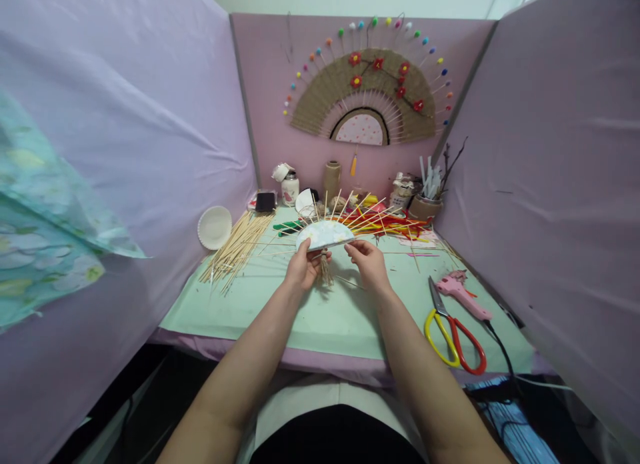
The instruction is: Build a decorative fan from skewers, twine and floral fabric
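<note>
A half-round fan base [325, 233] covered in pale floral cloth is raised above the table, with thin wooden sticks [359, 214] spreading out from its curved edge. My left hand [301, 269] grips its left end, thumb on the front and fingers underneath. At the right corner of the base, my right hand [370, 261] is closed in a pinch; whether a stick lies between those fingertips is too small to tell. A twine tassel [325, 271] hangs below the straight edge, beside my left fingers.
Loose sticks [237, 247] and a white bowl [215, 227] are at left. Scissors [443, 311] and a pink glue gun [463, 294] lie at right. Red and yellow strips [405, 225], jars and a stick pot [425, 207] line the back. A decorated fan [320, 94] hangs behind.
</note>
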